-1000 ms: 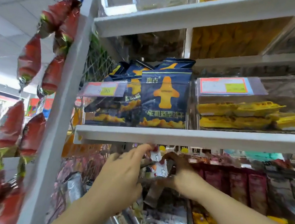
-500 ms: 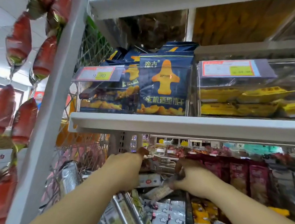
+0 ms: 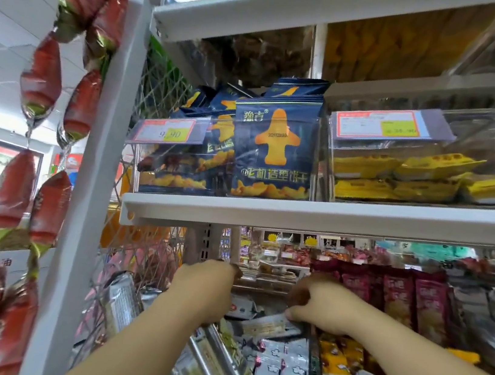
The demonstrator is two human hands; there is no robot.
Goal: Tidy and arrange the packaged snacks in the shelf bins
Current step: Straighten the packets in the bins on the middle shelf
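Red sausages [image 3: 42, 79] dangle down the left edge, and at lower centre the left grip [image 3: 204, 289] is deep in the bin [image 3: 223, 371] under the shelf [image 3: 331, 218], fingers curled out of sight, so I cannot tell if it holds anything. Just right of it, the right grip [image 3: 323, 309] pinches a pale pack [image 3: 271, 323] lying over the grey packs [image 3: 280, 373], with red packs [image 3: 395, 300] further right.

head cam | faces forward, tilted up | close to shelf [image 3: 330, 221]
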